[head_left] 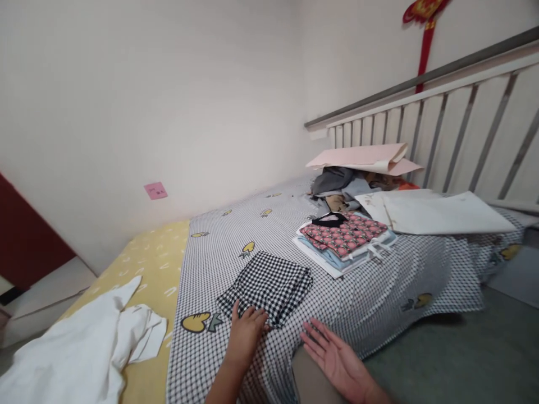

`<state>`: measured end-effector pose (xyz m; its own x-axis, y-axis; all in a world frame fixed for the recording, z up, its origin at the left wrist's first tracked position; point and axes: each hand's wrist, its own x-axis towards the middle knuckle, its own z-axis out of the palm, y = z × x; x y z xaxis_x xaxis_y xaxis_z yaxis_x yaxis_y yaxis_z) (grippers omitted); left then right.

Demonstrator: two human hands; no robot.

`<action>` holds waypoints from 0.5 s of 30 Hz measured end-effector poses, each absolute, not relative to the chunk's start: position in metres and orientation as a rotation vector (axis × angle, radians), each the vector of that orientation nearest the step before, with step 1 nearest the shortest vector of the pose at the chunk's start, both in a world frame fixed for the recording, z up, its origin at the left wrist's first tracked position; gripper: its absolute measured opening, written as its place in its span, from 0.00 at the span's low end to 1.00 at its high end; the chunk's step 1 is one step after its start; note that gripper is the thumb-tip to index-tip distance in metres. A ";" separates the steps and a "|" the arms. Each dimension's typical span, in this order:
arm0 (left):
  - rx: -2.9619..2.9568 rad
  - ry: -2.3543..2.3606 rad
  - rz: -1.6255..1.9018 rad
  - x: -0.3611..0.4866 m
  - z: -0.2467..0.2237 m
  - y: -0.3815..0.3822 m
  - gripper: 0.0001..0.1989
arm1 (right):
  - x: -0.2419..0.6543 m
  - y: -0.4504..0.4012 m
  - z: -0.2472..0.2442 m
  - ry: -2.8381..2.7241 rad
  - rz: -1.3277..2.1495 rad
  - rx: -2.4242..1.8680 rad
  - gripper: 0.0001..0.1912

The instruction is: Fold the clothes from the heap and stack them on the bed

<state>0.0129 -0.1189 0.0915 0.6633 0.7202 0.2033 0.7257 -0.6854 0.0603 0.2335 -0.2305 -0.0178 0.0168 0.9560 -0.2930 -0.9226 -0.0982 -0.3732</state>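
A black-and-white checked garment, folded into a compact shape, lies on the patterned bedsheet. My left hand rests on its near edge, fingers spread and palm down. To the right of the garment, my right hand is held palm up above my knee at the bed's edge, with its fingers apart and nothing in it. Beyond the checked garment sits a stack of folded clothes, with a red patterned garment with a black collar on top.
A crumpled white garment lies on the yellow cloth at left. Behind the stack are a white bag, a heap of dark clothes and pink folded paper. A slatted rail runs along the right; a pink note is on the wall.
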 end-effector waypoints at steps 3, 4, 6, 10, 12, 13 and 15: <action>-2.823 -1.236 -0.461 0.018 0.098 -0.121 0.12 | 0.230 -0.227 -0.007 -0.058 1.634 -0.531 0.24; -2.805 -1.256 -0.512 0.019 0.098 -0.123 0.12 | 0.227 -0.226 -0.005 -0.052 1.647 -0.522 0.27; -2.755 -1.295 -0.617 0.022 0.100 -0.127 0.13 | 0.222 -0.225 -0.001 -0.041 1.672 -0.501 0.32; -2.646 -1.262 -0.864 0.041 0.102 -0.143 0.13 | 0.213 -0.225 0.003 -0.024 1.704 -0.469 0.38; -2.571 -1.166 -1.052 0.058 0.097 -0.156 0.13 | 0.213 -0.224 0.004 -0.029 1.716 -0.444 0.37; -2.528 -1.088 -1.145 0.068 0.091 -0.163 0.14 | 0.214 -0.224 0.003 -0.046 1.713 -0.439 0.35; -2.447 -0.898 -1.291 0.089 0.075 -0.179 0.14 | 0.220 -0.225 0.002 -0.099 1.687 -0.462 0.29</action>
<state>0.0886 -0.1791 0.0750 0.4230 0.4100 0.8081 0.6150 -0.7848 0.0762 0.2205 -0.2248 0.0021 -0.0976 0.9648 -0.2442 -0.9295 -0.1760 -0.3241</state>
